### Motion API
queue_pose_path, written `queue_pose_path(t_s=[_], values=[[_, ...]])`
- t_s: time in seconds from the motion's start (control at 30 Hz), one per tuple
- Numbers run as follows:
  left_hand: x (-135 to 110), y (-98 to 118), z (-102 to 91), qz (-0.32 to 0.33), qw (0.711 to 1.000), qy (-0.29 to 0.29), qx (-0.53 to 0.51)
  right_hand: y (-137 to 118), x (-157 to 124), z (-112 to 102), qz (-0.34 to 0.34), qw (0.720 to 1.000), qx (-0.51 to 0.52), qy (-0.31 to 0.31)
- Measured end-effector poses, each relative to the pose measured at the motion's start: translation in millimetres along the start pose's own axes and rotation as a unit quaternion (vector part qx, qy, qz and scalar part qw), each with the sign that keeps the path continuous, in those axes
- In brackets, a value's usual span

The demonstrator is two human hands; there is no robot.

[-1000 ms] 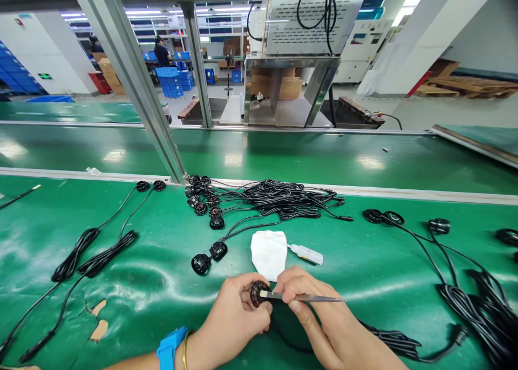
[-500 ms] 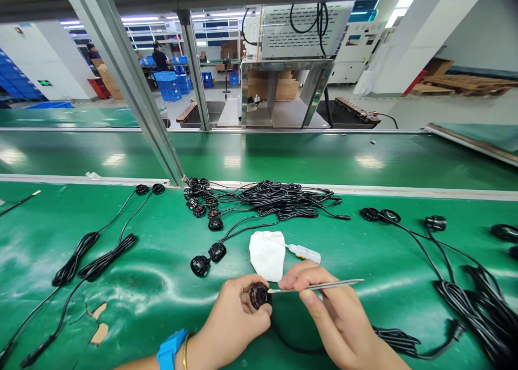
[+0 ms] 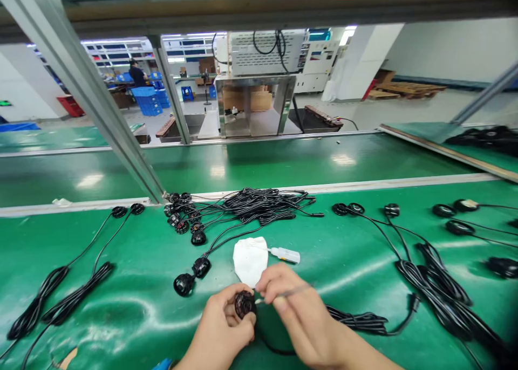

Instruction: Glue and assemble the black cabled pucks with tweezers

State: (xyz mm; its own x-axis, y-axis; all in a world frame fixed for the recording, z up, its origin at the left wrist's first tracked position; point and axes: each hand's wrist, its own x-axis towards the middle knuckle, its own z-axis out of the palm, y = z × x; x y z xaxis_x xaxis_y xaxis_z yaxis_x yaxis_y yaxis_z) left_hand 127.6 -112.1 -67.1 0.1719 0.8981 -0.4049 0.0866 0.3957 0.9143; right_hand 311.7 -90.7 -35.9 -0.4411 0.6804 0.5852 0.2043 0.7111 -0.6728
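Near the bottom middle of the head view, my left hand (image 3: 222,322) is closed round a round black housing (image 3: 245,304) with a ringed face, turned to the right. A black cable (image 3: 277,350) runs below my hands, seemingly from this housing. My right hand (image 3: 297,313) pinches a thin metal tool (image 3: 295,290), its pale tip at the right edge of the housing. Whether the tip touches it I cannot tell. Just beyond my hands lie a white cloth (image 3: 250,259) and a small clear bottle (image 3: 286,255) with its thin nozzle on the cloth.
Bundled black cables (image 3: 263,205) with round housings lie at the back of the green bench (image 3: 133,283). More coiled cables lie left (image 3: 76,300) and right (image 3: 441,289). A metal post (image 3: 109,127) rises at the left. A person (image 3: 137,74) stands far off.
The view has shifted, so the bench things appear further left and more of its right side shows. My hands keep the housing and tool together, and the tool is angled a little differently.
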Motion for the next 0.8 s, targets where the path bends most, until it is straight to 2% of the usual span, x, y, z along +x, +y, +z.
queue_pose_path(t_s=[0.07,0.1,0.17,0.23,0.33,0.4,0.47,0.53,0.57,0.63,0.67,0.8], values=[[1,-3,-1.4,0.000,1.000,0.011,-0.015,12,0,-20,0.047,0.990,-0.098,0.085],[1,-4,-2.2,0.008,1.000,0.012,-0.022,20,-1,-32,0.084,0.975,-0.182,0.101],[-1,-3,-3.8,0.029,0.999,0.009,-0.036,40,-6,-56,0.141,0.925,-0.344,0.079],[-3,-2,-5.6,0.042,0.998,0.007,-0.051,57,-12,-75,0.165,0.891,-0.419,0.053],[-3,0,-9.0,0.046,0.996,0.016,-0.072,64,-15,-84,0.174,0.878,-0.441,0.061],[-2,0,-10.8,0.050,0.995,0.033,-0.085,53,-10,-74,0.162,0.883,-0.432,0.087],[0,2,-11.6,0.059,0.992,0.053,-0.096,33,-4,-52,0.122,0.922,-0.353,0.105],[0,4,-11.1,0.068,0.990,0.067,-0.103,11,-1,-26,0.063,0.969,-0.227,0.069],[-1,5,-10.6,0.075,0.989,0.070,-0.106,3,-1,-13,0.038,0.982,-0.183,0.035],[-2,8,-9.4,0.093,0.986,0.071,-0.114,-7,-5,9,0.001,0.987,-0.160,-0.011],[-3,9,-8.8,0.101,0.985,0.069,-0.120,-8,-7,16,-0.014,0.985,-0.170,-0.015],[-6,10,-7.9,0.107,0.982,0.046,-0.151,0,-14,26,-0.056,0.975,-0.211,0.034]])
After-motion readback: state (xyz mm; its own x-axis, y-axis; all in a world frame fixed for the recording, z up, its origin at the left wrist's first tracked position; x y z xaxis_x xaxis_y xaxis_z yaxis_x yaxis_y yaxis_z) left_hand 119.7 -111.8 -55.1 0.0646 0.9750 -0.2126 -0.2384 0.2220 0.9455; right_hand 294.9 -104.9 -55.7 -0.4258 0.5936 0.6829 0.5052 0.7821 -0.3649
